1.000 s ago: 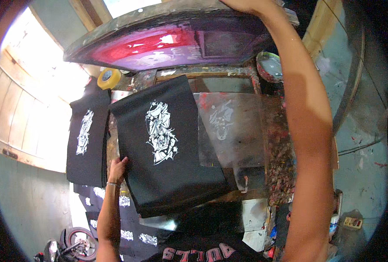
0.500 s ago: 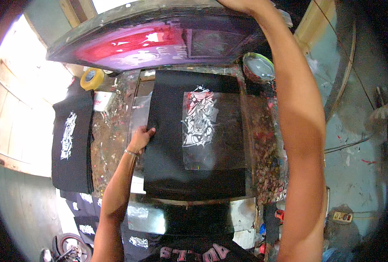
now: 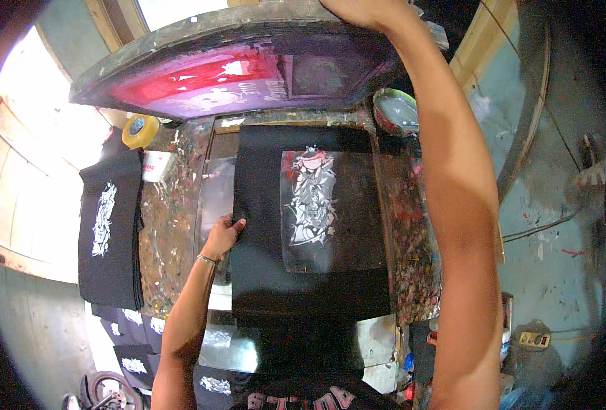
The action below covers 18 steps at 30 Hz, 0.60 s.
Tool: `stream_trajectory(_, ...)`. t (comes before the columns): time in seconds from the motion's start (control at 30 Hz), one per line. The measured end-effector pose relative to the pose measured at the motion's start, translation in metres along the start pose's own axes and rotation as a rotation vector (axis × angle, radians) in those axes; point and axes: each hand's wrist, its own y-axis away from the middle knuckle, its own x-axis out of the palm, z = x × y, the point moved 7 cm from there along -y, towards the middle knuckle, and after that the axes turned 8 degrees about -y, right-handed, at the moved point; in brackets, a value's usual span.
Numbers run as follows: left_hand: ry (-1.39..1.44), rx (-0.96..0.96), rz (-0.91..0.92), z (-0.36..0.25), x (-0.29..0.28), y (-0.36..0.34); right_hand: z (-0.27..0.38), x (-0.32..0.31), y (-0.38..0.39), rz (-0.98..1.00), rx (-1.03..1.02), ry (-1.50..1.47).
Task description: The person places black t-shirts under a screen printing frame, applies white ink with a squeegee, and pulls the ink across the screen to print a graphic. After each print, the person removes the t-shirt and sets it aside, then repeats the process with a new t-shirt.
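A black fabric panel [image 3: 309, 294] lies on the work board in front of me. My left hand [image 3: 224, 234] pinches its left edge between thumb and fingers. Over the panel lies a clear plastic sheet [image 3: 344, 239] with a red and dark design, overlapping the white print [image 3: 311, 198] on the fabric. At the far side, a screen printing frame [image 3: 200, 75] with red and purple mesh is tilted up. My right hand [image 3: 361, 10] grips its upper edge, with the fingertips cut off by the picture's top.
Left of the board are a stack of printed black panels [image 3: 111, 239], a yellow tape roll [image 3: 140, 130] and a white cup [image 3: 157, 166]. An ink bucket [image 3: 396, 111] stands at the far right, a power strip [image 3: 535, 338] on the right. More printed panels [image 3: 134, 362] lie lower left.
The black panel has shifted under the clear sheet with my left hand, its left edge straightening and the white print lying closer under the sheet's design. My right hand still holds the frame up.
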Motion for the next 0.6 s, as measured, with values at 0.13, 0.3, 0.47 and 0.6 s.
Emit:
stream_trajectory(0.13, 0.124, -0.090, 0.009, 0.062, 0.005, -0.030, 0.011, -0.001, -0.003, 0.035, 0.028, -0.041)
stream_trajectory(0.3, 0.250, -0.075, 0.049, 0.019, 0.018, 0.004, 0.000, -0.001, -0.003, 0.038, 0.031, -0.006)
stream_trajectory(0.47, 0.218, -0.141, 0.035, 0.061, 0.013, 0.000, 0.008, -0.004, -0.002, 0.020, 0.042, -0.085)
stream_trajectory(0.6, -0.257, 0.032, -0.127, 0.005, -0.010, 0.024, 0.011, -0.016, 0.014, 0.007, -0.003, -0.079)
